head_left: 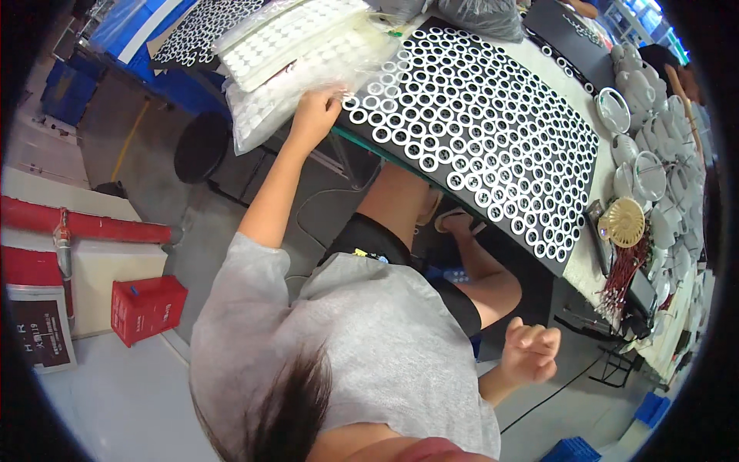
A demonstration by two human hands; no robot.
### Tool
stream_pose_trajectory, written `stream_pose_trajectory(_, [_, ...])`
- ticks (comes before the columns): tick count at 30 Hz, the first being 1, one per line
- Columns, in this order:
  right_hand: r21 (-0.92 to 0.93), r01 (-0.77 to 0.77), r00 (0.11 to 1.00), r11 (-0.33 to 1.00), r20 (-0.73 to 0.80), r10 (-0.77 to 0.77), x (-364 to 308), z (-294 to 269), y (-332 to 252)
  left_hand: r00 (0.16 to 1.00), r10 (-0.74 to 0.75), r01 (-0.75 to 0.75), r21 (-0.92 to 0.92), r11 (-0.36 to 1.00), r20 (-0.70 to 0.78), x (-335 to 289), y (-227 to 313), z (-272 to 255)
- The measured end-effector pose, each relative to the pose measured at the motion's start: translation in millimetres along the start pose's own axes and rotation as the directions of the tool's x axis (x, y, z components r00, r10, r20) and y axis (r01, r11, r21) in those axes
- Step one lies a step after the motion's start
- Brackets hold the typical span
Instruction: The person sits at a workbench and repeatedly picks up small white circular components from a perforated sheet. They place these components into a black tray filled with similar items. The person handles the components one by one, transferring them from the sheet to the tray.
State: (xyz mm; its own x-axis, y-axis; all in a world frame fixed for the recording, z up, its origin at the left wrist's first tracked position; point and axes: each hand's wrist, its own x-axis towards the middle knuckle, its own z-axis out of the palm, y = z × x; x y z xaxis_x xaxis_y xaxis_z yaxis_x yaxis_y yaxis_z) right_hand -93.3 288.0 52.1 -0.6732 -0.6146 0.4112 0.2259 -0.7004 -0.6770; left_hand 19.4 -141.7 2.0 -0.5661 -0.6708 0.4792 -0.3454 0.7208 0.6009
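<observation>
My left hand reaches to the table's near edge, its fingers closed on the edge of a clear plastic bag. White sheets with rows of round discs lie in and on this bag. Beside the hand, a black board carries many white rings with dark centres, laid close together. My right hand is held in the air off the table, by my right knee. Its fingers are curled in, and what they hold, if anything, is hidden.
White lamp-like shells crowd the table's right side, near a cream fluted disc and red wires. Grey bags lie at the back. A round black stool and a red box stand on the left.
</observation>
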Motion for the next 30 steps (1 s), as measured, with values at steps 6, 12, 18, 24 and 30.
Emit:
stream_pose_trajectory(6, [-0.132,-0.193,0.961,0.972,-0.227,0.16,-21,-20,17,0.998,-0.033,0.023,0.18,0.983,0.049,2,7,0])
stream_pose_trajectory(12, [-0.105,-0.292,0.933,0.951,-0.248,0.259,-11,-16,30,0.993,-0.077,0.07,0.071,0.995,0.087,4,16,-6])
stream_pose_trajectory(18, [-0.154,-0.297,0.923,0.943,-0.301,0.241,-11,-21,31,0.997,-0.055,0.055,0.008,0.998,0.061,3,11,-5])
stream_pose_trajectory(24, [-0.366,-0.328,0.877,0.871,-0.461,0.137,-10,-32,20,0.91,-0.36,0.411,-0.34,0.846,0.205,5,19,-22])
stream_pose_trajectory(30, [-0.671,-0.422,0.786,0.61,-0.606,-0.123,1,-60,11,0.835,-0.458,0.55,-0.458,0.698,0.305,3,27,-28])
